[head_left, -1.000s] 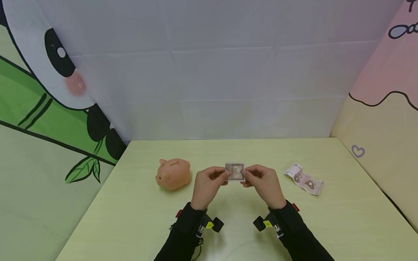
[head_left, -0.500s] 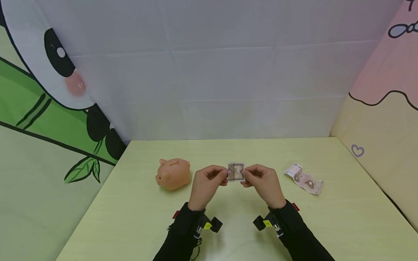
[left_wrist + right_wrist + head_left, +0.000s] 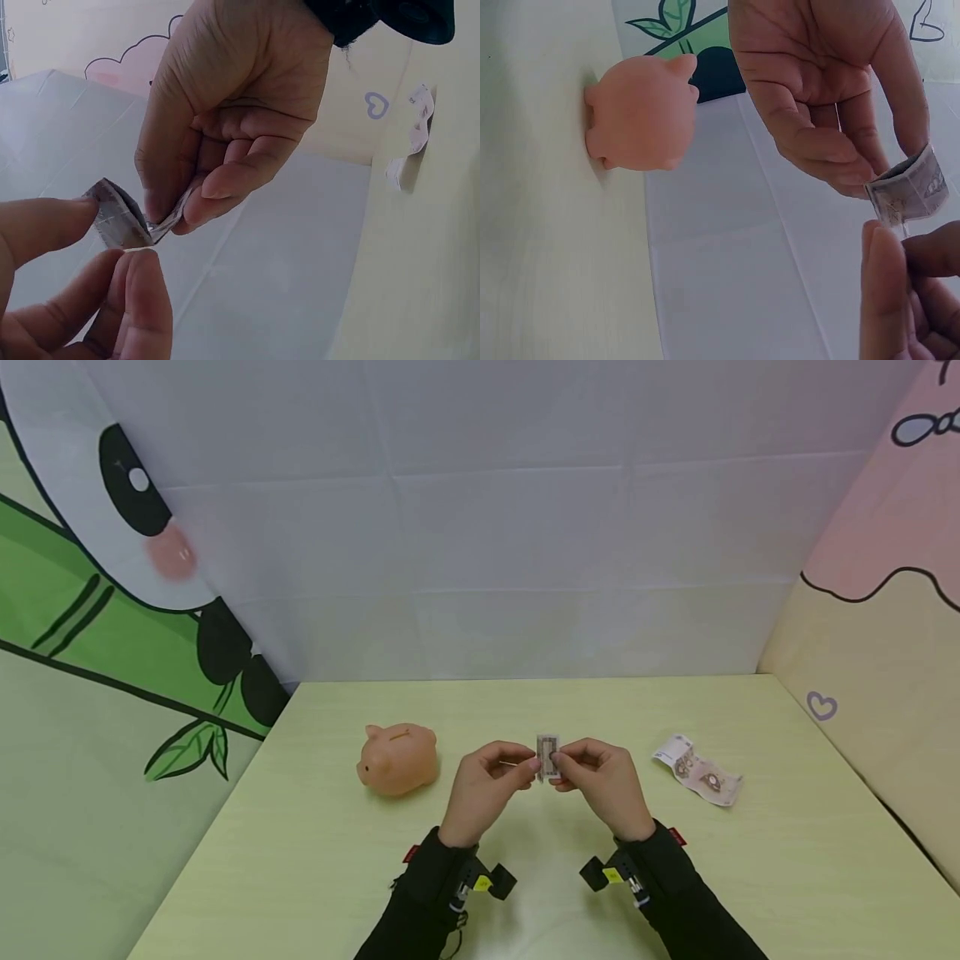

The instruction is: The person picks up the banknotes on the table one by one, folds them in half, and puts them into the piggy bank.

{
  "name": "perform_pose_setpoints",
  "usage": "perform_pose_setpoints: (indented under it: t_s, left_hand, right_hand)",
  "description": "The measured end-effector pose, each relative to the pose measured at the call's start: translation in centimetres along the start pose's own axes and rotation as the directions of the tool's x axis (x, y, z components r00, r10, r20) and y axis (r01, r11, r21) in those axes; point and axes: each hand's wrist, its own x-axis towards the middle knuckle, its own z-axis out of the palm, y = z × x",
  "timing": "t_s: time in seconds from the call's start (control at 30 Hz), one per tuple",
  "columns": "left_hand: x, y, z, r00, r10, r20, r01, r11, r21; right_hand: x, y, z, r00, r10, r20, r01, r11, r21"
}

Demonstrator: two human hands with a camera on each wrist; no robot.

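A small folded banknote [image 3: 548,757] is held up above the table between both hands. At its left side, the left hand [image 3: 487,793] pinches it between thumb and fingers; the right hand [image 3: 609,789] pinches its right side the same way. Seen from the left wrist, the banknote [image 3: 118,217] is bent along a crease into a V shape, one half in each hand. In the right wrist view, fingertips partly cover the folded banknote [image 3: 919,191].
An orange piggy bank [image 3: 397,760] with a slot in its back stands on the pale table [image 3: 300,877], left of the hands. Another banknote [image 3: 699,771], creased and wavy, lies to the right. A plain cloth wall [image 3: 525,635] rises behind the table.
The banknote shows much narrower in the head view. The left hand shifted slightly left, then came back right, closer to the right hand, which barely moved.
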Motion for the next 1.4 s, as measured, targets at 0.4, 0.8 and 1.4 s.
perform_pose_setpoints:
  t_s: [0.4,0.8,1.4]
  left_hand:
    - [0.1,-0.42,0.22,0.999,-0.041,0.01,0.04,0.998,0.047]
    - [0.17,-0.63,0.35,0.997,-0.045,0.064,0.044,0.999,0.009]
    - [0.12,-0.47,0.19,0.997,-0.028,0.074,0.03,0.999,-0.028]
  right_hand:
    - [-0.14,0.01,0.22,1.0,-0.026,0.011,0.026,1.0,-0.018]
    - [-0.32,-0.06,0.26,0.999,-0.044,0.032,0.044,0.999,-0.014]
    - [-0.17,0.14,0.09,0.995,-0.04,0.088,0.04,0.999,0.0]
